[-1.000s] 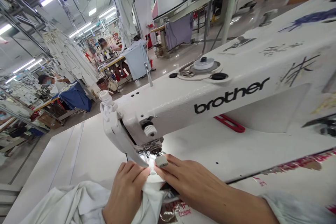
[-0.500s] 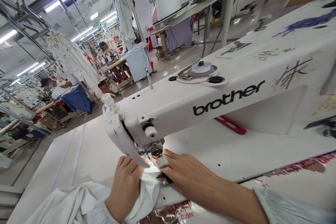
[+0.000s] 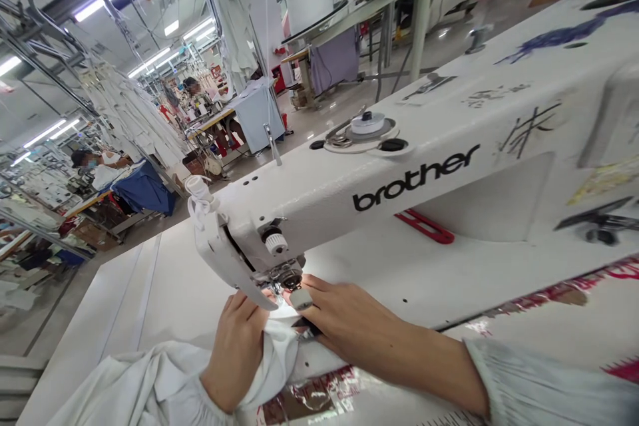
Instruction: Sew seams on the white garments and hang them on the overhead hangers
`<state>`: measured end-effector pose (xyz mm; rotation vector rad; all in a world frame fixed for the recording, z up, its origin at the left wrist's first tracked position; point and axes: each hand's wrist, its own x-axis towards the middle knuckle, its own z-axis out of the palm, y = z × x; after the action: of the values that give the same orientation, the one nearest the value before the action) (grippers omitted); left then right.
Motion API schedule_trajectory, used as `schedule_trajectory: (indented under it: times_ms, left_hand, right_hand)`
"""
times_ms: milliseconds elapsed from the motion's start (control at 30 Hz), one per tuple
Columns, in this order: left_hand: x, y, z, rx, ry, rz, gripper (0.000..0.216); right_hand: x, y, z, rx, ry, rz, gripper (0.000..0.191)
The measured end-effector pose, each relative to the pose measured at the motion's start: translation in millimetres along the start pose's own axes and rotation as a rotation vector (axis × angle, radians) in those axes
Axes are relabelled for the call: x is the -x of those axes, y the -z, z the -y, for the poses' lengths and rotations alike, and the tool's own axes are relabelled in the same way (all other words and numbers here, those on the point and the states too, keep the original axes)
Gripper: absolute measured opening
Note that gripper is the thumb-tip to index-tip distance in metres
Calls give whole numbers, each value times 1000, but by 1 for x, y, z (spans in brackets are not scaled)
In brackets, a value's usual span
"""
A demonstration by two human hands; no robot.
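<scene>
A white Brother sewing machine stretches across the view, its needle head at lower left. White fabric lies bunched on the table below it. My left hand grips a fold of this fabric just under the needle area. My right hand rests flat beside the presser foot, fingers pressing the fabric's edge against the machine bed. A small grey lever sits right above my right fingertips. The needle itself is hidden behind the head and my fingers.
The white sewing table extends left of the machine. A red part lies behind the machine arm. Farther off are other workstations, two seated people, hanging white garments and a blue cloth.
The view has shifted a little, so the machine sits slightly further left. Both hands stay at the presser foot, and the fabric has edged in under the head.
</scene>
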<state>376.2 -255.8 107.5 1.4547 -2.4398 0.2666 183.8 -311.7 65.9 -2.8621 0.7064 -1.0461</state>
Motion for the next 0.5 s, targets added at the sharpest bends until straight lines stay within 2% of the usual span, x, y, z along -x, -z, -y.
schedule_trajectory:
  times_ms: [100, 333, 500]
  left_hand:
    - [-1, 2, -1, 5, -36, -29, 32]
    - [-4, 2, 0, 75, 0, 7, 33]
    - [-2, 4, -4, 235, 34, 4, 37]
  right_hand:
    - [0, 3, 1, 0, -2, 9, 28]
    - [3, -1, -1, 6, 10, 29, 34]
    - [7, -1, -6, -6, 31, 45, 41]
